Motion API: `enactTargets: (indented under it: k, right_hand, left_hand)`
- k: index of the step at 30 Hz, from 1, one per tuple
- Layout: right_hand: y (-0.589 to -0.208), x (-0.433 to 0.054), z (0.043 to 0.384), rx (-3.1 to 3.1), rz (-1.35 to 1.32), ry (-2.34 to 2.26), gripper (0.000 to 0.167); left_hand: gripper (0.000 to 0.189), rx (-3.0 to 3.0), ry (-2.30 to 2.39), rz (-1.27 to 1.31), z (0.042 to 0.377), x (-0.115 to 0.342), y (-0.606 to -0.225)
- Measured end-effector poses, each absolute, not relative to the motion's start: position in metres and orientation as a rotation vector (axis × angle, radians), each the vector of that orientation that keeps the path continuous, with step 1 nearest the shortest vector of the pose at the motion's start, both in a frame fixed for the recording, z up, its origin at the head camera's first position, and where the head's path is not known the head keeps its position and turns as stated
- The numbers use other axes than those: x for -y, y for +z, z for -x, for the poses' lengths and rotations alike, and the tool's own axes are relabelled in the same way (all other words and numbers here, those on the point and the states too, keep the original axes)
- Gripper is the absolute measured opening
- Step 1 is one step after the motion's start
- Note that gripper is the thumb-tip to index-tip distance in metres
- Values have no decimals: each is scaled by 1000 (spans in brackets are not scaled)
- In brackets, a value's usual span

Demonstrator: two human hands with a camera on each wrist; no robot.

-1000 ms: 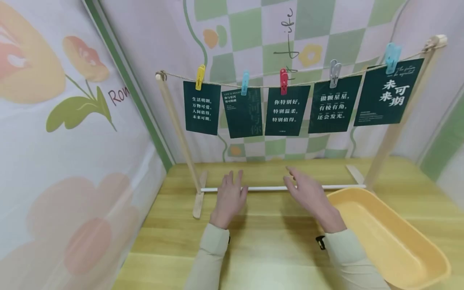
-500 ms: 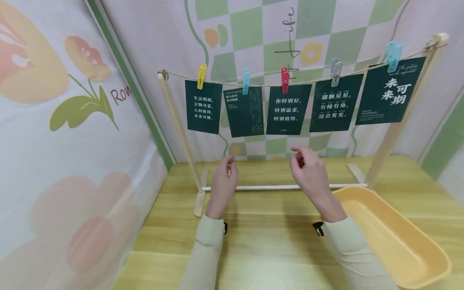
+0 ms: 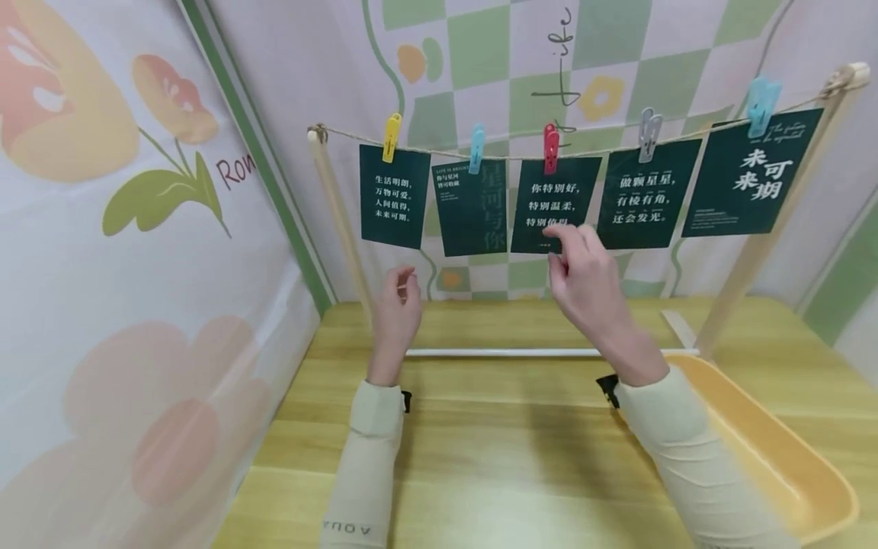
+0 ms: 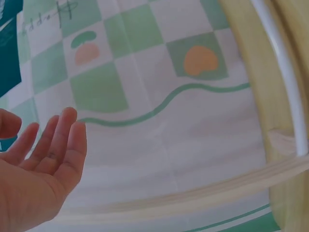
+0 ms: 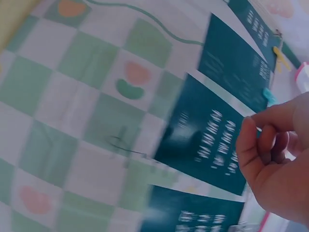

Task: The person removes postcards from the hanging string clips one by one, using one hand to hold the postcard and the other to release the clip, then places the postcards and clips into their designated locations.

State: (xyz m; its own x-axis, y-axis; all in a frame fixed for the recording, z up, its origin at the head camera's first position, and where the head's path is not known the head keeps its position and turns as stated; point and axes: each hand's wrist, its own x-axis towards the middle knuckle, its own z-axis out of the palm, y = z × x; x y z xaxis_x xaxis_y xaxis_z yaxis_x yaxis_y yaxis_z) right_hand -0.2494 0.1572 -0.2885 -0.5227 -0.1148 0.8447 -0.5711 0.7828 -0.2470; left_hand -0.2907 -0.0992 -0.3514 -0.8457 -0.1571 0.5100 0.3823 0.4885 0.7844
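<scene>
Several dark green cards with white writing hang from a thin rope, each under a plastic clothespin. My right hand [image 3: 590,282] is raised, fingers bent and thumb close to the index fingertip, with nothing held. In the head view it overlaps the lower part of the middle card [image 3: 554,198], below the red clothespin [image 3: 551,149]. In the right wrist view, the hand [image 5: 277,159] overlaps that card's edge. My left hand [image 3: 398,313], fingers loosely bent and holding nothing, is lower, below the leftmost card [image 3: 394,197] and its yellow clothespin [image 3: 391,139]. The left wrist view shows its fingers [image 4: 63,140] spread apart.
Wooden posts [image 3: 336,206] hold the rope at both ends, joined low down by a white rod [image 3: 501,352]. A yellow tub [image 3: 775,427] sits on the wooden table [image 3: 480,473] at right, partly behind the right sleeve. Printed cloth [image 3: 480,46] hangs behind.
Both hands have risen from near the white rod. The right has come up in front of the middle card, the left has moved up and left. Their fingers have bent from straighter poses.
</scene>
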Motion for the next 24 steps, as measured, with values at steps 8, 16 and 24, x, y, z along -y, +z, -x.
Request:
enactTargets:
  k: [8, 16, 24]
  right_hand:
    - [-223, -147, 255, 2135, -698, 456, 37]
    - [-154, -128, 260, 2315, -957, 274, 46]
    - [-111, -96, 284, 2319, -1121, 177, 10]
  left_hand:
    - [44, 2210, -1394, -39, 295, 114, -330]
    - [59, 2241, -1539, -50, 295, 126, -311]
    - [52, 2129, -1769, -40, 304, 131, -303]
